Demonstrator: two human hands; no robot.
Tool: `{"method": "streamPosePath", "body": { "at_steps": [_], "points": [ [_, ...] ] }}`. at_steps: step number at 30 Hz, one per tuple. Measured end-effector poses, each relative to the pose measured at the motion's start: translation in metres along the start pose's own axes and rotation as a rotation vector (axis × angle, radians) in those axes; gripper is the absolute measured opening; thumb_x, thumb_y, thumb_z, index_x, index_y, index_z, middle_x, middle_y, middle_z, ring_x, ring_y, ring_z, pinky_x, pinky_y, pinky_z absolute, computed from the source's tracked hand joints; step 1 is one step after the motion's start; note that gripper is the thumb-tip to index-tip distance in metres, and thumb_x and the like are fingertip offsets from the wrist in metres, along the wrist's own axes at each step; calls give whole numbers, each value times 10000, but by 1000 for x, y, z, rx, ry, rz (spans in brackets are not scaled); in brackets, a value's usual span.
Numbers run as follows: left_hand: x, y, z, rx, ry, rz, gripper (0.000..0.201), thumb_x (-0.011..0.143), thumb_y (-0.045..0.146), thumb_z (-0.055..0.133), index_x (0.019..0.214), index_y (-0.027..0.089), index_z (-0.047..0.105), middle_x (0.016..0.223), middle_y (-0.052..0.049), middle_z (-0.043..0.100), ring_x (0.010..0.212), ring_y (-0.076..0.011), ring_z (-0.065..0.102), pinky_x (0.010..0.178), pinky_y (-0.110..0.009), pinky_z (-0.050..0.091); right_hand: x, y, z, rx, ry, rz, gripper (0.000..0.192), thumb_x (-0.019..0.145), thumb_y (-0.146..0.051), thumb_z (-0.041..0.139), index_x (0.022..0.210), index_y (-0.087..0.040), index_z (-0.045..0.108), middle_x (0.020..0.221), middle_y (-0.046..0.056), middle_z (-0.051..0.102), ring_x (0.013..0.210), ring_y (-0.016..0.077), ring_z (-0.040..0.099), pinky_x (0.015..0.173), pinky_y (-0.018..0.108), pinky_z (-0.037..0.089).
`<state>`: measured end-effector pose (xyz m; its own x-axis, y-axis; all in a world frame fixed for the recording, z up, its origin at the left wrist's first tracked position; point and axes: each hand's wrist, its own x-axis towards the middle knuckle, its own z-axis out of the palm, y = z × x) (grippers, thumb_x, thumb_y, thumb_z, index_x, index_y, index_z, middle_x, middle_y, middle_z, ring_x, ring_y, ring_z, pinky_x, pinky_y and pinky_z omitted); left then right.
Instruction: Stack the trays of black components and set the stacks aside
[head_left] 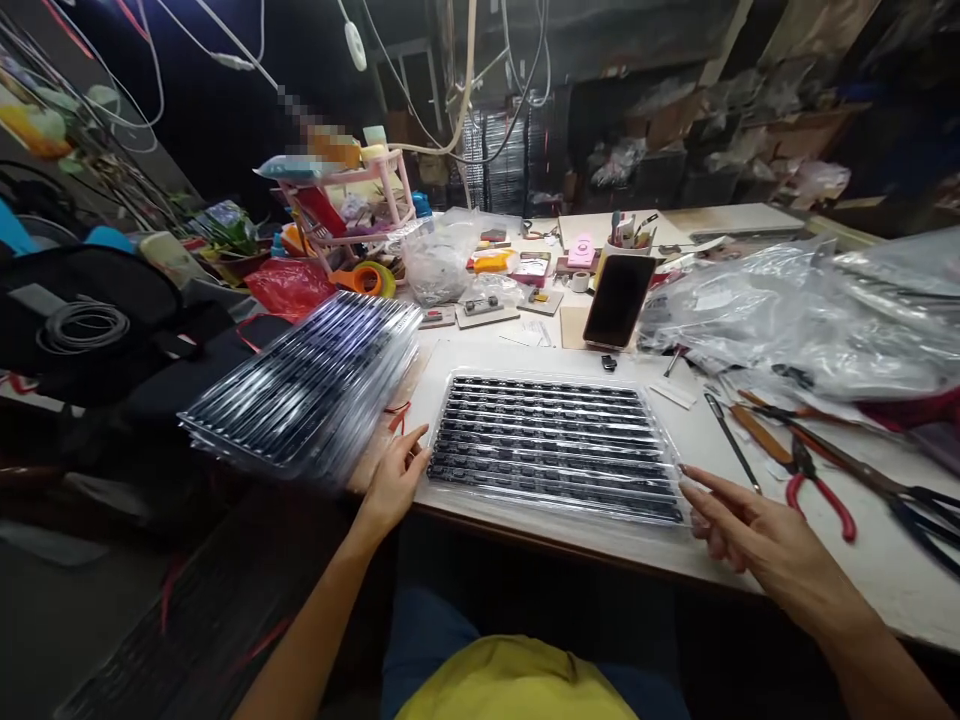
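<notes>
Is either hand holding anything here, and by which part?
Nothing is clearly held. The left hand rests at the left edge of the clear tray; the right hand is open by its right corner.

table [885, 590] bearing tray [555, 445], pliers [821, 485]

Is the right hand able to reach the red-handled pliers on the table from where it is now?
Probably yes: the right hand is open, and the red-handled pliers lie beside it with only bare table between.
</notes>
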<state>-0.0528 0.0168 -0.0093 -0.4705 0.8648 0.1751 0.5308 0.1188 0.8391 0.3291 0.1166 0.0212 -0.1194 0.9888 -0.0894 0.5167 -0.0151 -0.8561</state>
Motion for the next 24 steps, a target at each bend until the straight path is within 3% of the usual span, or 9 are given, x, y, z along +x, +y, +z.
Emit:
{"method": "streamPosePath", "body": {
  "at_steps": [3, 5, 7, 9, 12, 16, 21, 24],
  "points": [
    [12, 8, 3, 66, 14, 41, 425, 834, 372, 529, 1196, 157, 587, 1038, -109, 599, 977, -233, 568, 892, -390, 418, 16, 4, -4, -283, 87, -73, 763, 716, -750, 421, 1101, -134, 655, 767, 113, 697, 709, 296, 658, 647, 460, 521],
    [25, 19, 8, 137, -8, 96, 444, 845, 386, 517, 1223, 159, 566, 1228, -151, 546, 1183, -287, 472, 1022, -456, 302, 29, -4, 2, -431, 157, -243, 780, 786, -731, 306, 1188, -133, 606, 1063, 164, 671, 987, 335, 621, 836, 508, 471],
    [40, 32, 19, 282, -91, 184, 474, 867, 416, 481, 1267, 166, 528, 1381, -155, 451, 1329, -315, 317, 1080, -495, 190, 42, -17, 13, -561, 85, -436, 764, 848, -679, 226, 1320, -141, 492, 1337, 168, 509, 1235, 327, 460, 991, 528, 354],
    [52, 44, 34, 472, -220, 283, 531, 895, 462, 414, 1337, 172, 452, 1476, -132, 338, 1398, -307, 169, 1101, -512, 118, 51, -30, 29, -695, -62, -540, 751, 870, -655, 212, 1420, -162, 347, 1487, 139, 292, 1376, 303, 232, 1075, 556, 203],
    [60, 53, 54, 661, -403, 362, 653, 901, 549, 324, 1430, 167, 297, 1528, -109, 208, 1418, -283, 75, 1113, -518, 47, 59, -41, 49, -845, -286, -531, 781, 869, -664, 228, 1474, -172, 189, 1535, 110, 90, 1409, 280, 34, 1104, 557, 73],
    [60, 49, 65, 742, -485, 373, 731, 889, 617, 239, 1464, 168, 192, 1539, -109, 136, 1418, -286, 74, 1108, -532, 43, 61, -46, 57, -896, -434, -487, 824, 849, -697, 233, 1477, -168, 167, 1536, 104, 27, 1405, 286, -15, 1111, 538, 51],
    [58, 43, 65, 733, -439, 389, 715, 893, 607, 266, 1460, 175, 210, 1533, -113, 171, 1415, -288, 98, 1106, -534, 51, 71, -47, 62, -847, -316, -569, 760, 884, -647, 197, 1483, -184, 138, 1540, 97, 91, 1412, 267, 34, 1117, 521, 59],
    [61, 43, 58, 696, -456, 394, 698, 897, 579, 298, 1457, 170, 218, 1536, -111, 156, 1418, -278, 84, 1112, -520, 40, 76, -41, 70, -883, -315, -569, 761, 875, -659, 208, 1476, -192, 190, 1540, 88, 89, 1411, 279, 51, 1115, 522, 73]
  ]
}}
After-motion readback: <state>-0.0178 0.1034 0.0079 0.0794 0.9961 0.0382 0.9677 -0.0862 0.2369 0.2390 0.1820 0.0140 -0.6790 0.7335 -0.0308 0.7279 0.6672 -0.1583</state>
